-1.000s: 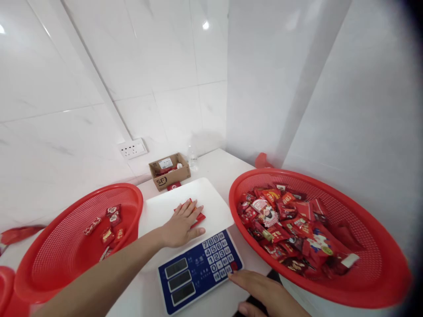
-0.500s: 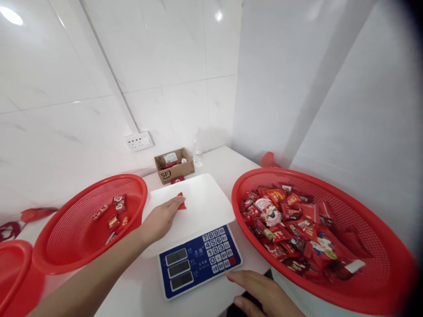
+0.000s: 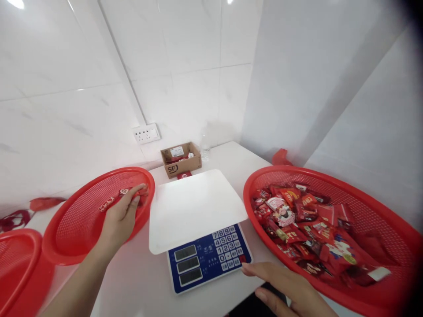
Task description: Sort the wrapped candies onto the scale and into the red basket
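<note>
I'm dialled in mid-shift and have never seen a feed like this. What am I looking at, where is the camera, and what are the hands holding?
There is no machine here: a person works with two bare hands, and the single camera sits on their head, looking forward and down. The left hand reaches into the left red basket, over a few red packets; whether its grip has closed on any of them I cannot tell. The right hand lies flat and open on the white counter beside the scale's blue keypad. The scale's white pan is bare. The right red basket holds a heap of red snack packets. Behind stands a small cardboard box.
</note>
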### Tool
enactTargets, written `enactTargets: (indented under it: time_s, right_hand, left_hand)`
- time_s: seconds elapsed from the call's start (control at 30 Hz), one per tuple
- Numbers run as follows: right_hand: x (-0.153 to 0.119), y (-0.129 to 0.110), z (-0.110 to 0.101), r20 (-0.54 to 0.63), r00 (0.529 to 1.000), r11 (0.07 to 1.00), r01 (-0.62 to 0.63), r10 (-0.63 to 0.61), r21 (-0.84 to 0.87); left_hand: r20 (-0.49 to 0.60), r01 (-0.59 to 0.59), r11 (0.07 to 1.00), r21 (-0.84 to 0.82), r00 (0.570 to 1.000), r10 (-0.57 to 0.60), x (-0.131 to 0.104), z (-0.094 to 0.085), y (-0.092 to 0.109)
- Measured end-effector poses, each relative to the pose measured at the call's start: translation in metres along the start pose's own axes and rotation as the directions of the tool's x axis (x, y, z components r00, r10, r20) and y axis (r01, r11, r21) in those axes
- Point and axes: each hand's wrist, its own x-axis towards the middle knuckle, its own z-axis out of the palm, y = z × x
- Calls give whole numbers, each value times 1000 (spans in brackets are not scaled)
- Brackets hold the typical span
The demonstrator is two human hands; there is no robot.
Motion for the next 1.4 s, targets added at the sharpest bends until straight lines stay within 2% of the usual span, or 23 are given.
enactTargets:
  time_s: [0.07,0.1,0.2,0.23,0.27,0.37,0.47,0.57,0.63,0.7,0.77,0.9,1.07,1.2,1.4]
  right_hand:
    - [1,-8,-6,5,1000,1000,-4,4,-21]
    - [2,-13,-10,2,1000,999,-4,4,-34]
    - [5,-20,-33,-40,999,997,12,-16,-79]
    - [6,-20,-43,-61,998,995,-3,-3,-95]
    - [7,-18,-54,-87,996,992,-48,38,-121]
    - [7,-5,-86,-130,967,931,-248,220,-266]
    - [6,11,-109,19,923,844,-342,383,-412]
    - [9,29,-112,179,842,783,-366,508,-503]
    - [13,41,-105,226,815,765,-350,533,-540]
    - [18,53,-95,229,829,759,-309,510,-573]
    - [24,64,-87,185,868,749,-268,460,-607]
    - [36,76,-83,87,919,754,-259,385,-604]
    - [43,81,-97,-45,931,796,-333,361,-506]
    - [43,80,-105,-164,913,824,-408,374,-392]
    - [46,67,-106,-191,925,916,-361,328,-176]
  left_hand:
    - [141,-142,987,71,981,131,-3,18,2]
    - [234,-234,965,115,951,203,-6,28,2]
    - [482,-495,859,131,789,382,-15,59,0]
    - [519,-539,835,109,748,415,-19,68,0]
    - [524,-561,823,88,729,440,-23,75,0]
    - [449,-586,810,11,727,520,-35,88,7]
    - [377,-600,797,-63,725,576,-46,93,18]
    - [349,-607,787,-105,719,601,-53,97,24]
    - [325,-607,787,-114,725,607,-54,100,25]
    - [299,-595,796,-114,744,598,-54,101,24]
    - [281,-587,802,-114,755,593,-54,101,21]
    - [246,-612,783,-113,746,619,-53,100,15]
    - [264,-642,762,-81,724,637,-52,94,10]
    - [253,-641,763,-75,728,637,-52,91,9]
    - [220,-632,770,-84,742,633,-55,93,18]
